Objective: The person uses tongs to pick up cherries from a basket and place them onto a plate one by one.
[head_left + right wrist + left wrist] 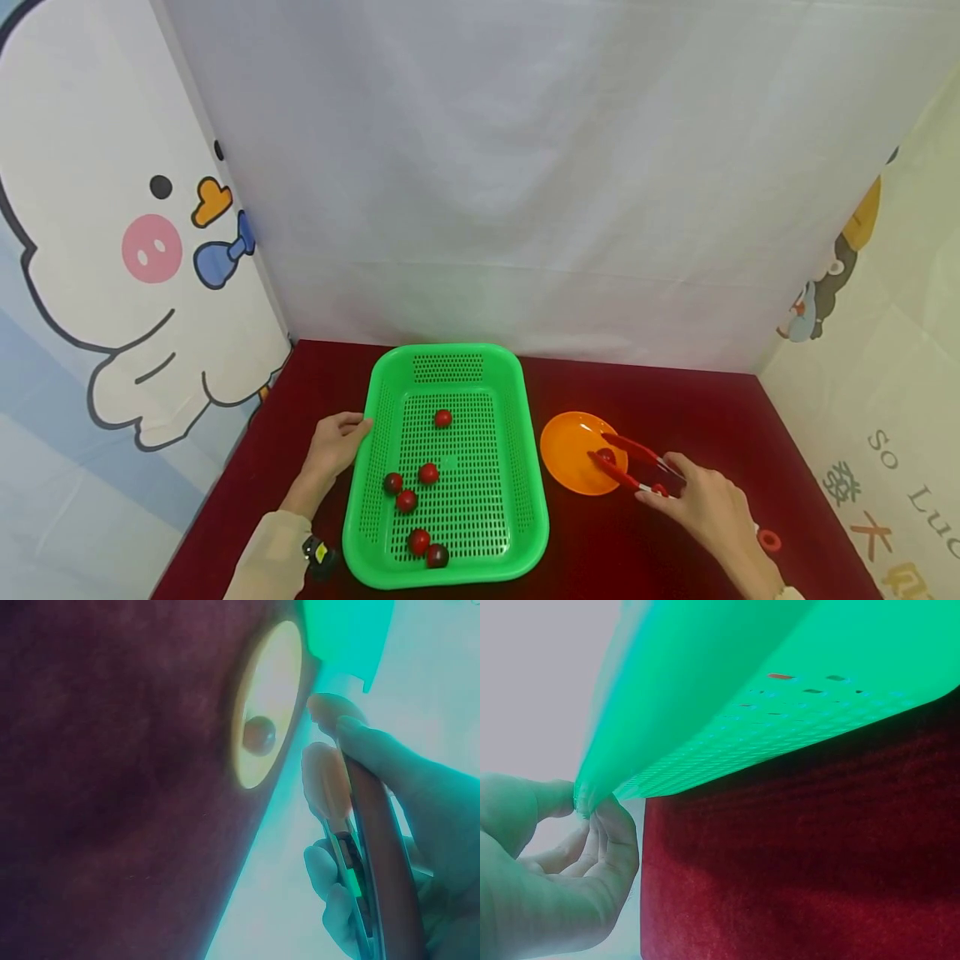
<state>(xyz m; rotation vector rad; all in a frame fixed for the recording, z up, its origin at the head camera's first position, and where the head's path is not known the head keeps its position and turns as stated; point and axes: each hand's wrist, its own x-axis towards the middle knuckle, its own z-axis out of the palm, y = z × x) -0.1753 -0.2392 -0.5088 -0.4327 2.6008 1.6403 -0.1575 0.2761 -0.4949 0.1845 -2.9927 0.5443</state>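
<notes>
My left hand (337, 446) pinches the left rim of a green perforated basket (536, 500); the left wrist view shows thumb and fingers (619, 832) on either side of the rim. Inside the basket lie several small dark red balls (428, 473), mostly toward the near left. To the right, my right hand (705, 504) grips red-tipped tongs (633, 450) with their arms spread. Below the tips, one red ball (606, 456) sits on an orange plate (566, 454). In the right wrist view that ball (259, 736) appears apart from the tongs' tips.
A dark red cloth (660, 392) covers the table. White curtain (525, 183) hangs behind it, with printed cartoon panels (97, 333) at the left and right. A red ring (768, 540) shows beside my right wrist, possibly the tongs' end.
</notes>
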